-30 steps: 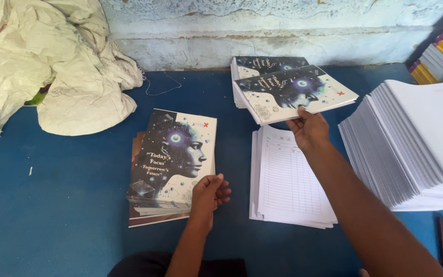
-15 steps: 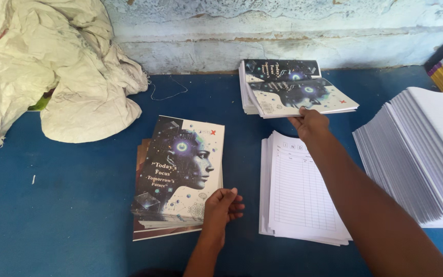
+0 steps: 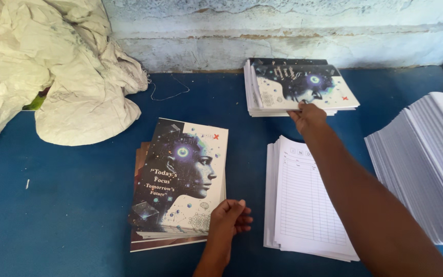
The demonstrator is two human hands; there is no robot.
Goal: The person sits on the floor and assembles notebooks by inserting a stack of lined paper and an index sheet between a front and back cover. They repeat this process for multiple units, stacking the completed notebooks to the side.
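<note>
Two hands are at work on the blue table (image 3: 78, 205). My left hand (image 3: 229, 218) rests at the lower right corner of the near stack of covers (image 3: 180, 179), fingers curled loosely together against the top cover's edge — touching it, not clamped on it. My right hand (image 3: 308, 115) reaches across to the far stack of covers (image 3: 298, 87), which lies against the base of the wall (image 3: 283, 36); my fingertips meet the front edge of the topmost cover, though I cannot tell whether they pinch it or only press on it. Under my right forearm lies a pile of ruled sheets (image 3: 303, 205), just beside the near stack. A tall fanned pile of white paper (image 3: 426, 159) sits to the right — well apart from a crumpled pale sack (image 3: 52, 77) at the far left.
</note>
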